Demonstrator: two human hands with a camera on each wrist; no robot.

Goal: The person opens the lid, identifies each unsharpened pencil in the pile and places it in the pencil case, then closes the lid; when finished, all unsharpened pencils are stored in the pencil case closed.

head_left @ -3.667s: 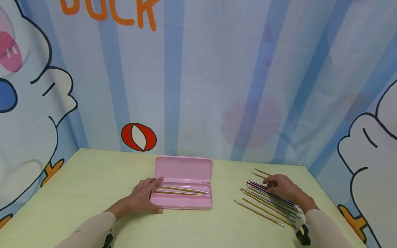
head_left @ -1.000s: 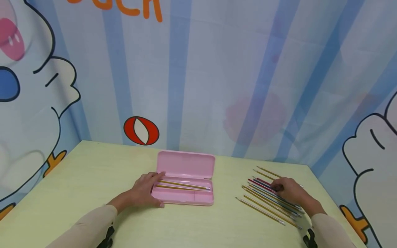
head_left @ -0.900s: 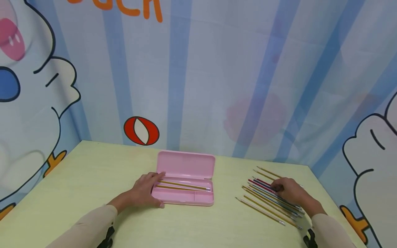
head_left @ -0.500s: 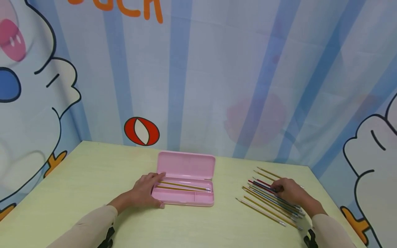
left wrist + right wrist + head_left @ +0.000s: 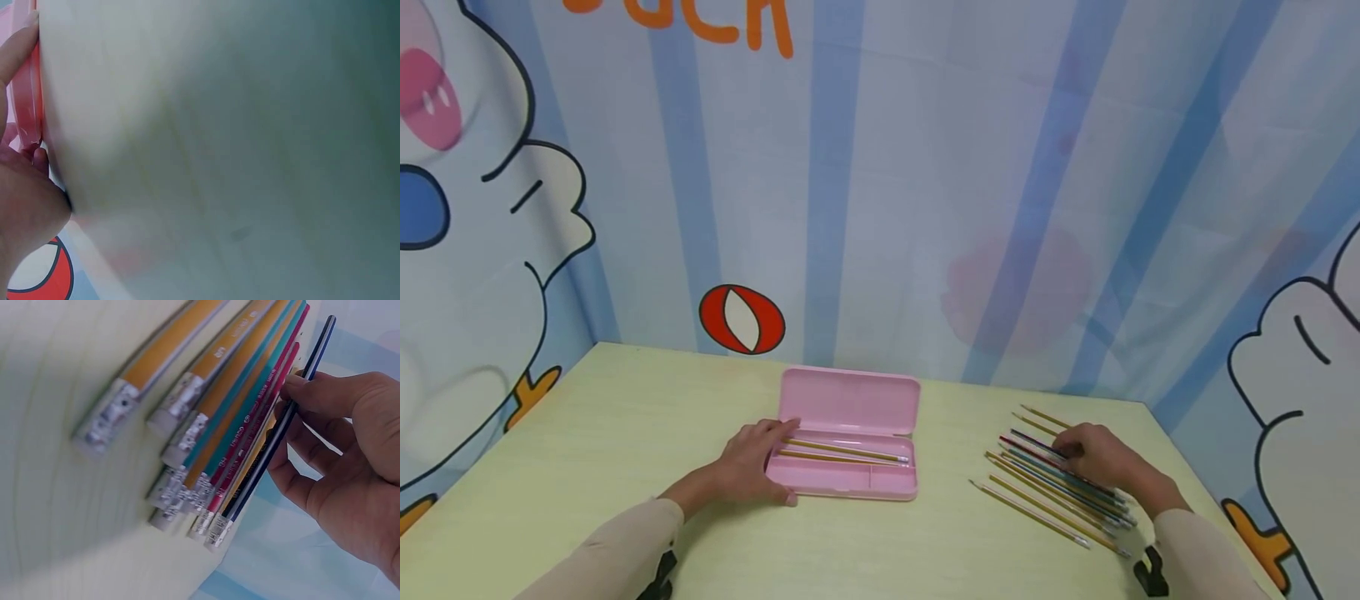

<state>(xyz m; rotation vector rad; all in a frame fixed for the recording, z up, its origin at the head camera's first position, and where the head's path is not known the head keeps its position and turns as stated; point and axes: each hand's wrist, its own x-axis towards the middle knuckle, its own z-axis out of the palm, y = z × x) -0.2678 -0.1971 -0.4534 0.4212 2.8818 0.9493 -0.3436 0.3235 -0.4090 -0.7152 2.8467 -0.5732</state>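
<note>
While the left hand [image 5: 743,465] grips the pink pencil case [image 5: 850,408], right of it the right hand [image 5: 1101,458] pinches a dark-blue eraser-tipped pencil [image 5: 275,435]: light, stiff, slick, I'd judge, mid-shaft's best!

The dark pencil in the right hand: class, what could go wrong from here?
The dark pencil might slip or swivel, since the right hand appears to hold it only between thumb and fingertips.

Lifting it could nudge or roll the red pencil lying close beside it.

If it goes into the pink case, the left hand at the case's left end, near the two yellow pencils, might get in its way.
</note>
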